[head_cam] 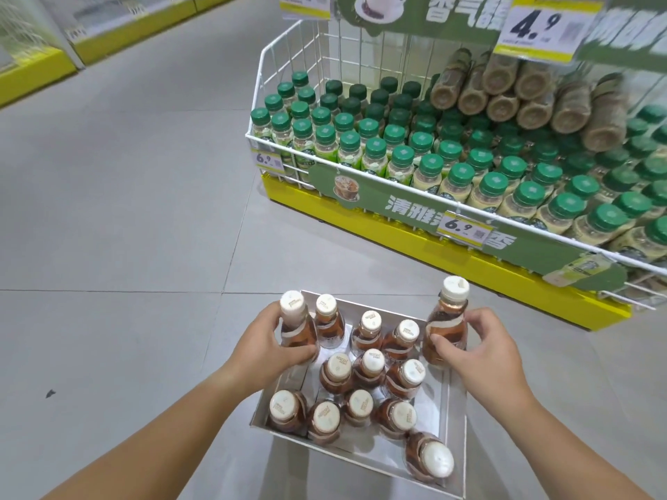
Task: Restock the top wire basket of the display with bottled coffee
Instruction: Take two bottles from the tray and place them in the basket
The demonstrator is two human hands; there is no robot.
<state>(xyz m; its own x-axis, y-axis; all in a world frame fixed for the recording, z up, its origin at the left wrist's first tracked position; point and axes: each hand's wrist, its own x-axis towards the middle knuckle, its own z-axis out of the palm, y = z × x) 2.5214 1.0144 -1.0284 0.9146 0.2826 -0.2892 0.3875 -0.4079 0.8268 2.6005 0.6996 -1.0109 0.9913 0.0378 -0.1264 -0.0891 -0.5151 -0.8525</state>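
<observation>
A white cardboard tray (pixel 455 427) lies on the floor below me, holding several brown coffee bottles with cream caps (pixel 371 366). My left hand (pixel 269 341) grips one such bottle (pixel 296 326) at the tray's far left corner. My right hand (pixel 483 344) holds another bottle (pixel 447 326), lifted at the tray's far right edge. At the upper right, coffee bottles lying on their sides (pixel 519 92) are stacked in the display's top wire basket, whose rim is mostly hidden by signs.
A lower white wire basket (pixel 263 77) is packed with green-capped bottles (pixel 375 149) on a yellow base (pixel 397 232). Price tags 6.9 (pixel 463 225) and 4.9 (pixel 541 27) hang on the display. Grey tiled floor spreads left; yellow-based shelving (pixel 108 34) stands far left.
</observation>
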